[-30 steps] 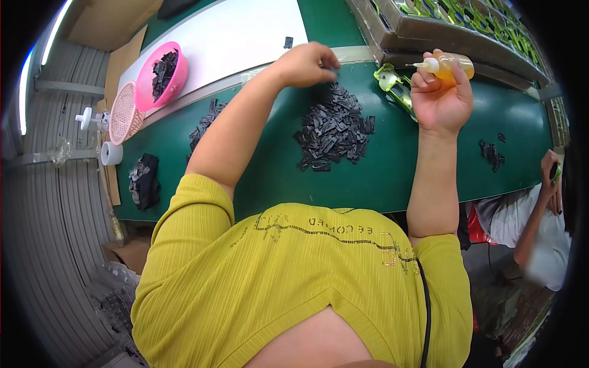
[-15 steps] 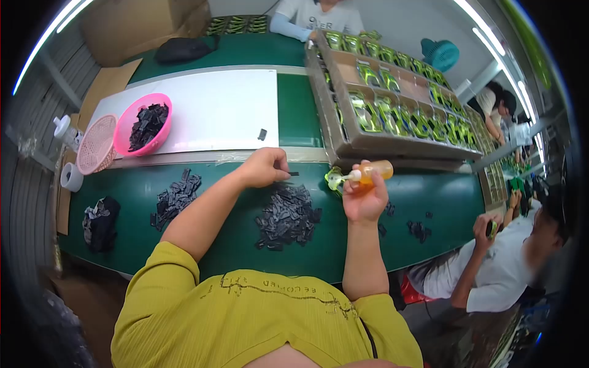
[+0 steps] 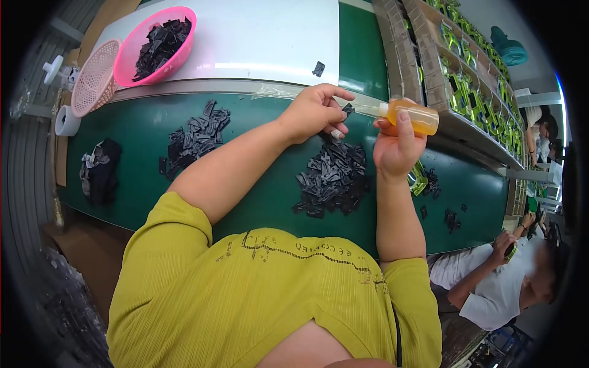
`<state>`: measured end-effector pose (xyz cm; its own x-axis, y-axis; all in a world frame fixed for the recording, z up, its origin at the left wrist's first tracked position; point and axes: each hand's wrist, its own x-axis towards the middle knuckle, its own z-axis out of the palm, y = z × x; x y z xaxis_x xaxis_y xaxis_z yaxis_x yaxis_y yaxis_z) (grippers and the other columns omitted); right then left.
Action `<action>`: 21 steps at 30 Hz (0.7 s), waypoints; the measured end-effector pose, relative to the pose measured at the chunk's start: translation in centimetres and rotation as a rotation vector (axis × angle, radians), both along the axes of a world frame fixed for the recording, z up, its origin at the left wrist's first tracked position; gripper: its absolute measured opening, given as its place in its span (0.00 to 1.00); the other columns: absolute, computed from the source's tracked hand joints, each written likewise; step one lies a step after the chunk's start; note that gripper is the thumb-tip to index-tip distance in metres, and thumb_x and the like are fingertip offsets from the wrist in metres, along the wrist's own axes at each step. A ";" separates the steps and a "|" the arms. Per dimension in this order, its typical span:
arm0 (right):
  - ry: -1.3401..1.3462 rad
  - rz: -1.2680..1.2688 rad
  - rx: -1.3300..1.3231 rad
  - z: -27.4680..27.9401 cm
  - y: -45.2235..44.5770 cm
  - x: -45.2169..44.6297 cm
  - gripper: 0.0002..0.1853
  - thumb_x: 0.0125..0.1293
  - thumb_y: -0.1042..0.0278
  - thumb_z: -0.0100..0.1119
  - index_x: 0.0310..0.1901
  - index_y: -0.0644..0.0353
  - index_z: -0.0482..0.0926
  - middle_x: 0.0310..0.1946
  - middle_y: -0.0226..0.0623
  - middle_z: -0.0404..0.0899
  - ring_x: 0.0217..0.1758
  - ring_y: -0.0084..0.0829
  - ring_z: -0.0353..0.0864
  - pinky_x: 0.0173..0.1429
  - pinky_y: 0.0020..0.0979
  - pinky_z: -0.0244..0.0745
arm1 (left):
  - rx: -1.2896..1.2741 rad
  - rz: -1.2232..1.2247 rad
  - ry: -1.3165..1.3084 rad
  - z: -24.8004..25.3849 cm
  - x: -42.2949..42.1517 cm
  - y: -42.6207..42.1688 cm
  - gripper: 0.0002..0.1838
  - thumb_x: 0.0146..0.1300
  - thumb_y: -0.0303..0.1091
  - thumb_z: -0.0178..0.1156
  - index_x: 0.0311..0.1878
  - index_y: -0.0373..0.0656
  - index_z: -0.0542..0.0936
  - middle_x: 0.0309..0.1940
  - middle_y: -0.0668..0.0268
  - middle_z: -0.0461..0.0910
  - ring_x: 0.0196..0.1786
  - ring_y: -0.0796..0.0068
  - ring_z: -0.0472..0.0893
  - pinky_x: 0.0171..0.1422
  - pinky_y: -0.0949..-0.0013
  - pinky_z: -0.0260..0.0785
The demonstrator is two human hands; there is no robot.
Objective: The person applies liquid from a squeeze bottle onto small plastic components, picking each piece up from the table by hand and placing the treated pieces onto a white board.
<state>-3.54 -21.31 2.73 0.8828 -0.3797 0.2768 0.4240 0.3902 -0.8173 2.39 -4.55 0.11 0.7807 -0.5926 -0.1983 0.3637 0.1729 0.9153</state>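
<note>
My left hand [image 3: 311, 114] pinches a small black plastic piece [image 3: 349, 110] between thumb and finger; something white covers one fingertip. My right hand [image 3: 397, 147] grips a squeeze bottle [image 3: 415, 118] of amber liquid, tipped sideways with its clear nozzle [image 3: 367, 107] pointing left. The nozzle tip is at the black piece; whether they touch I cannot tell. Below the hands lies a heap of similar black pieces [image 3: 334, 178]. A shiny green part [image 3: 418, 178] lies partly hidden behind my right wrist.
Another black heap [image 3: 196, 138] lies left, beside a dark cloth [image 3: 101, 172]. A pink bowl [image 3: 186, 52] of black pieces, a pink basket [image 3: 83, 98] and a tape roll [image 3: 67, 121] stand beyond. Cartons [image 3: 451, 101] of green parts line the back right. A co-worker [image 3: 491, 282] sits at right.
My head view has turned and shifted. The bottle's nozzle has moved from the green part to the black piece in my left hand, and my hands are closer together.
</note>
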 end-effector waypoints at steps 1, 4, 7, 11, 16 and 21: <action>0.002 -0.016 -0.026 -0.5 0.2 -0.1 0.16 0.63 0.75 0.57 0.52 0.67 0.70 0.40 0.42 0.77 0.38 0.31 0.80 0.33 0.31 0.79 | -0.005 -0.005 0.006 -0.1 0.1 0.0 0.18 0.60 0.23 0.59 0.54 0.34 0.75 0.31 0.65 0.75 0.32 0.71 0.84 0.35 0.75 0.77; 0.000 -0.090 -0.150 -1.6 -0.2 0.1 0.16 0.62 0.76 0.59 0.51 0.68 0.70 0.39 0.42 0.77 0.36 0.30 0.80 0.33 0.30 0.80 | -0.009 -0.032 0.036 -0.2 0.4 -0.1 0.17 0.60 0.22 0.59 0.54 0.34 0.75 0.32 0.64 0.75 0.32 0.70 0.84 0.35 0.76 0.78; 0.012 -0.130 -0.273 -1.9 -1.0 0.2 0.17 0.60 0.76 0.61 0.50 0.68 0.69 0.39 0.41 0.78 0.34 0.29 0.81 0.33 0.30 0.80 | -0.026 -0.027 0.047 -0.3 0.3 -0.1 0.16 0.62 0.23 0.58 0.54 0.33 0.74 0.33 0.63 0.75 0.34 0.69 0.84 0.36 0.75 0.79; 0.016 -0.143 -0.285 -2.0 -0.5 -0.1 0.19 0.59 0.76 0.64 0.50 0.68 0.70 0.37 0.41 0.79 0.32 0.28 0.81 0.33 0.28 0.80 | 0.011 -0.005 0.036 0.1 0.1 -0.3 0.16 0.63 0.24 0.58 0.54 0.32 0.74 0.35 0.61 0.76 0.34 0.70 0.84 0.37 0.75 0.79; 0.010 -0.136 -0.301 -2.1 -0.6 0.1 0.18 0.59 0.76 0.63 0.49 0.67 0.70 0.36 0.40 0.79 0.32 0.27 0.80 0.32 0.26 0.79 | 0.067 -0.019 0.007 0.3 -0.2 -0.2 0.16 0.63 0.25 0.57 0.53 0.29 0.73 0.35 0.60 0.78 0.34 0.70 0.84 0.37 0.75 0.78; 0.020 -0.135 -0.339 -2.1 -0.4 0.1 0.16 0.59 0.77 0.63 0.47 0.67 0.71 0.35 0.40 0.79 0.30 0.26 0.80 0.32 0.26 0.79 | 0.092 -0.003 -0.013 0.2 -0.3 -0.4 0.16 0.63 0.24 0.57 0.53 0.29 0.73 0.33 0.60 0.78 0.34 0.70 0.84 0.37 0.75 0.78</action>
<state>-3.46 -21.69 0.63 0.8378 -0.3827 0.3895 0.4354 0.0378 -0.8994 2.09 -4.91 0.35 0.7817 -0.5748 -0.2418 0.3518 0.0862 0.9321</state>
